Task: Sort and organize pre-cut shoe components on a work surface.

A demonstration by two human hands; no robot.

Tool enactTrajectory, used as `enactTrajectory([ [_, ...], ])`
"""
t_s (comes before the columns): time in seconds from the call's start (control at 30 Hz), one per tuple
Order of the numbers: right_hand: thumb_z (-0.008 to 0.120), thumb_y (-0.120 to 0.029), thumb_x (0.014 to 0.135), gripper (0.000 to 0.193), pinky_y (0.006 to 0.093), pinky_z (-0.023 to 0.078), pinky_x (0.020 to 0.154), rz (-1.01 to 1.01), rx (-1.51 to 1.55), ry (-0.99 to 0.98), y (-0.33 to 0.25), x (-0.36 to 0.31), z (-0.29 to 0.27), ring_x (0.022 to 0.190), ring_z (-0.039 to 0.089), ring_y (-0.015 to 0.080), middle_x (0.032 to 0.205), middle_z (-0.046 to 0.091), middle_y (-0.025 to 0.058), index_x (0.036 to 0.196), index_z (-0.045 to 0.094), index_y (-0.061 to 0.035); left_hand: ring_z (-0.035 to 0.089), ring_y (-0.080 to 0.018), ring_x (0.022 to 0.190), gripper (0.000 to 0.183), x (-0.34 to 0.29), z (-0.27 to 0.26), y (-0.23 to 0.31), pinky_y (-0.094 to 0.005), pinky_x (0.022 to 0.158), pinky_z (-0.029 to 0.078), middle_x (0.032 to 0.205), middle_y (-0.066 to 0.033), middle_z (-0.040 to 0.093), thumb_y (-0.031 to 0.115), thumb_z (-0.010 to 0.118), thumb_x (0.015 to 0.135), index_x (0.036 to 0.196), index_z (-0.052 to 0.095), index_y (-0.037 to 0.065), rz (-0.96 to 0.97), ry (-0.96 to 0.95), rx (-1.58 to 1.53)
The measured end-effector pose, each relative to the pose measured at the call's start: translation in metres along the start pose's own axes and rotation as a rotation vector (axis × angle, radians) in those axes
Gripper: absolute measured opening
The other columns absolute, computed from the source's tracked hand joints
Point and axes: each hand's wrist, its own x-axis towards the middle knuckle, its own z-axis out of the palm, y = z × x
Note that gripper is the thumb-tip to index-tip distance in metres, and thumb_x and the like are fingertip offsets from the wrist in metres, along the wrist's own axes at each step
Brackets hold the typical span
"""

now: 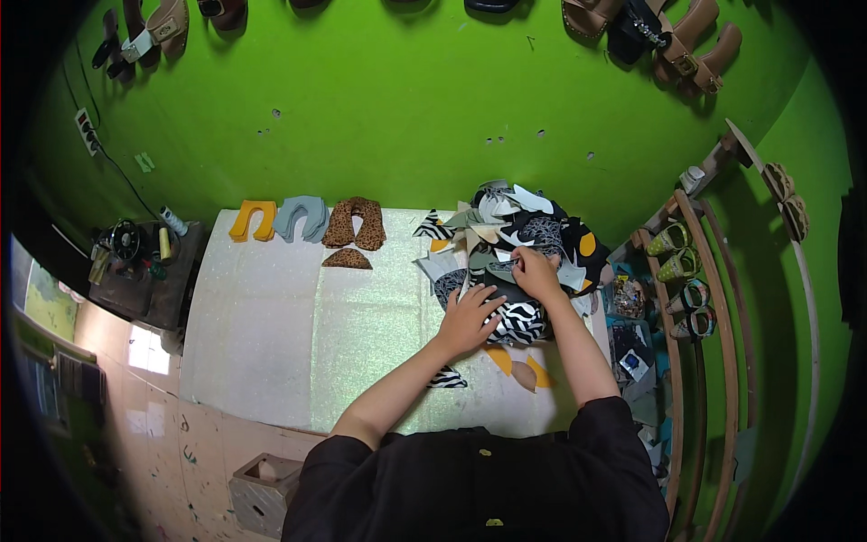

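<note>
A heap of cut material scraps (542, 203) in black, white, grey, zebra and yellow lies at the right of the white table. My left hand (470, 316) rests palm down on the heap's near side, fingers spread, beside a zebra-patterned piece (519, 323). Over the middle of the heap, my right hand (539, 275) has its fingers curled in a pinch at a grey scrap (500, 270). Its fingertips are partly hidden. Near the heap's front edge lie a yellow scrap (498, 360), a brown oval piece (523, 375) and a small zebra scrap (448, 378).
Along the table's (262, 334) back edge sit yellow (252, 219), grey-blue (302, 217) and leopard-print (355, 222) U-shaped pieces, with a leopard-print half-round (347, 259). A sewing machine (126, 240) stands left. Green sandals (673, 253) hang on a wooden rack (682, 361) at right.
</note>
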Motion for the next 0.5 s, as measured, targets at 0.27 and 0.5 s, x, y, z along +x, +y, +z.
enactTrajectory([
  [0.27, 0.064, -0.02, 0.074, 0.014, 0.0466, 0.03, 0.08, -0.002, -0.216, 0.096, -0.014, 0.003, 0.009, 0.096, 0.057, 0.021, 0.093, 0.061, 0.0032, 0.085, 0.061, -0.0122, 0.041, -0.0284, 0.125, 0.037, -0.006, 0.008, 0.001, -0.0525, 0.1, 0.025, 0.131, -0.0099, 0.049, 0.03, 0.054, 0.087, 0.122, 0.058, 0.018, -0.02, 0.0, 0.007],
  [0.5, 0.062, -0.014, 0.076, 0.014, 0.038, 0.034, 0.082, -0.318, 0.113, 0.199, -0.005, -0.022, 0.003, 0.087, 0.058, 0.0228, 0.096, 0.063, 0.0019, 0.089, 0.061, -0.0114, 0.041, -0.0273, 0.125, 0.037, -0.008, 0.005, 0.0, -0.051, 0.099, 0.025, 0.13, -0.0094, 0.049, 0.03, 0.054, 0.086, 0.121, 0.058, 0.018, -0.005, -0.006, -0.028],
])
